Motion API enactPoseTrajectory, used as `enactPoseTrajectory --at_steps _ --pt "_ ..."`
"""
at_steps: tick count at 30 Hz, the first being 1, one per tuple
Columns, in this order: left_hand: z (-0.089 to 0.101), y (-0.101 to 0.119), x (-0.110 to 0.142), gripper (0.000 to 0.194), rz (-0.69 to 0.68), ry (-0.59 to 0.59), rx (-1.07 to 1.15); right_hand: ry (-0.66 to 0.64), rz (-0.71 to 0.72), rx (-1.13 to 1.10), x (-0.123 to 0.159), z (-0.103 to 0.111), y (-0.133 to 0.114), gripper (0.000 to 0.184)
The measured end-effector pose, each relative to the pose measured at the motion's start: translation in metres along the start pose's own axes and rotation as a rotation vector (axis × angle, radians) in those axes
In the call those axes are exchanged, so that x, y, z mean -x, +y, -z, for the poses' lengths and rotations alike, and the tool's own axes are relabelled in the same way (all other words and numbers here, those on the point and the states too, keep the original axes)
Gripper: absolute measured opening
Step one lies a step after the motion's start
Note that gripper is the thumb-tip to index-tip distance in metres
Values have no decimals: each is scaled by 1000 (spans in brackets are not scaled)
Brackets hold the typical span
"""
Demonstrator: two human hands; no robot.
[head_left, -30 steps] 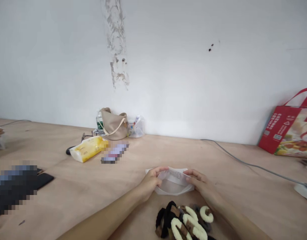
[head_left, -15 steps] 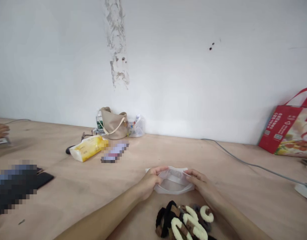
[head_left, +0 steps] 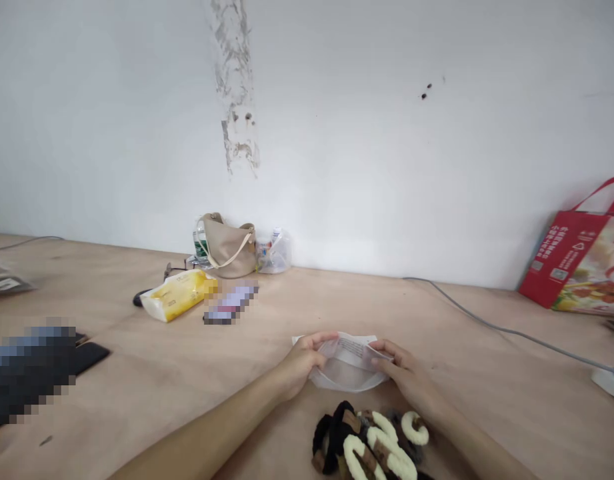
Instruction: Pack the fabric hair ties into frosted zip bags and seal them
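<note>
Left hand (head_left: 304, 363): fingers gripping open-mouthed translucent white plastic bag (head_left: 349, 378)
Right hand (head_left: 401, 370): fingers gripping its opposite edge
Near side: fuzzy black and cream loops (head_left: 380, 440) heaped on pale wooden surface (head_left: 307, 303)

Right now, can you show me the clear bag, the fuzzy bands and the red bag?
Clear bag (head_left: 351, 371): head view, inner wall showing through its open mouth.
Fuzzy bands (head_left: 377, 437): head view, a cream one mid-pile.
Red bag (head_left: 567, 257): head view, its red side panel.
</note>
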State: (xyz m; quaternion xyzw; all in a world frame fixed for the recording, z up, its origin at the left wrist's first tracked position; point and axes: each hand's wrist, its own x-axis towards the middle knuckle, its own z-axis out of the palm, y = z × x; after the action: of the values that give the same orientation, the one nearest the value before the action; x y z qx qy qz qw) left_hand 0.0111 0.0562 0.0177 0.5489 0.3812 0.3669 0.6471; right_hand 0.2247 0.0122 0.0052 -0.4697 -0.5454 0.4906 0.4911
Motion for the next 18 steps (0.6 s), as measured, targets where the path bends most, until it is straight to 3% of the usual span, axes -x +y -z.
enactPoseTrajectory --at_steps 6,10,14,18 --pt "-8 9 16 46 -180 52 -117 -1 42 -19 7 -5 -5 40" --pt "-11 12 27 29 -313 106 -244 76 80 2 10 -5 -5 40" --pt "-10 14 33 20 -498 144 -463 153 114 49 16 1 -5 37" --pt "-11 16 39 18 -637 111 -590 177 143 125 30 13 0 33"
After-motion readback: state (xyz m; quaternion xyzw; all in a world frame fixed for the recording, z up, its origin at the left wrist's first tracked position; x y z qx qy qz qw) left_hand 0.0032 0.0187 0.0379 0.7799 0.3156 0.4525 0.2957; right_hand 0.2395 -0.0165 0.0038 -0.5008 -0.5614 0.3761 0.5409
